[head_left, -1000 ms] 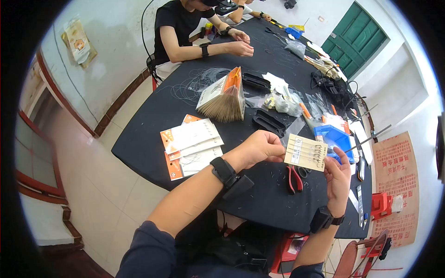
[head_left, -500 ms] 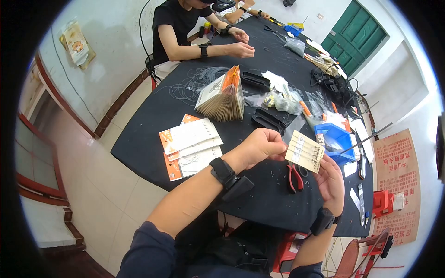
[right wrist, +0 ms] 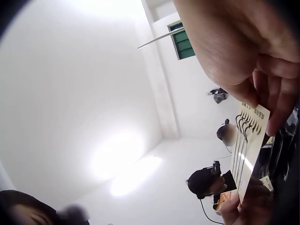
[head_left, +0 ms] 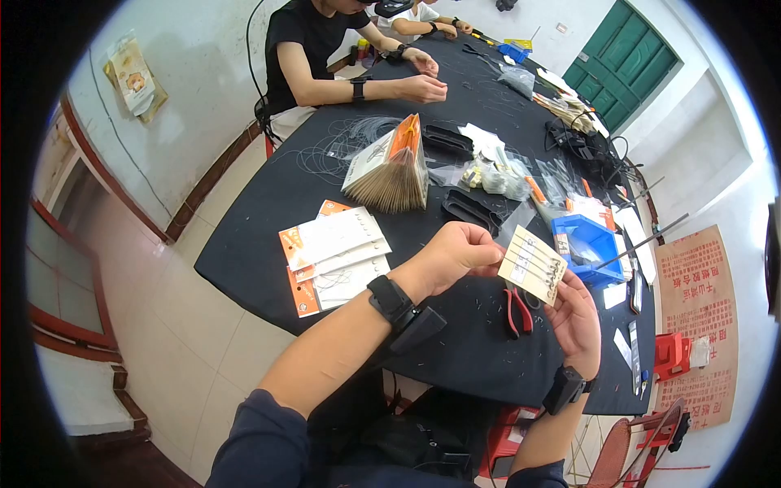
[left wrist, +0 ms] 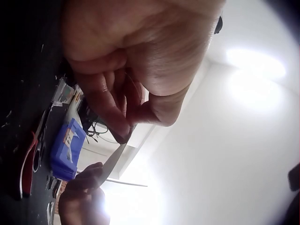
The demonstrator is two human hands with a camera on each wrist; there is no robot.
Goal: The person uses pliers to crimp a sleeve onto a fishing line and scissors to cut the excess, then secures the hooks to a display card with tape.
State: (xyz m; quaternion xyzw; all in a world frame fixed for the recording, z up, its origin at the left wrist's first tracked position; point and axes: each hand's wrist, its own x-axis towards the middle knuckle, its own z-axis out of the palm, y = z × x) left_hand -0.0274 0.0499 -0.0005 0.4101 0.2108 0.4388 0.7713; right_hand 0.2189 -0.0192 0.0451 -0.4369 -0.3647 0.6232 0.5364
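Note:
A cream hook card [head_left: 530, 262] is held up over the near side of the table, tilted toward its lower right corner. Several dark fish hooks [right wrist: 247, 123] sit in a row along one end, with thin lines running straight down the card. My left hand [head_left: 460, 259] pinches the card's left edge between thumb and fingers, as the left wrist view also shows. At the hook end, my right hand [head_left: 576, 315] grips the card with the thumb in front and fingers behind. Part of the card's right edge is hidden by those fingers.
Orange-and-white packets [head_left: 335, 248] lie stacked at left. Behind them stands a fanned-out folder [head_left: 390, 175] beside loose coils of line [head_left: 346, 146]. Red-handled pliers [head_left: 517, 313] lie below the card, and a blue bin [head_left: 602, 272] with a rod is at right. Another person [head_left: 313, 65] sits across.
The card has tilted clockwise, its hook end dropping. My right hand has moved down and left, its raised fingers now lower behind the card. My left hand has stayed nearly in place.

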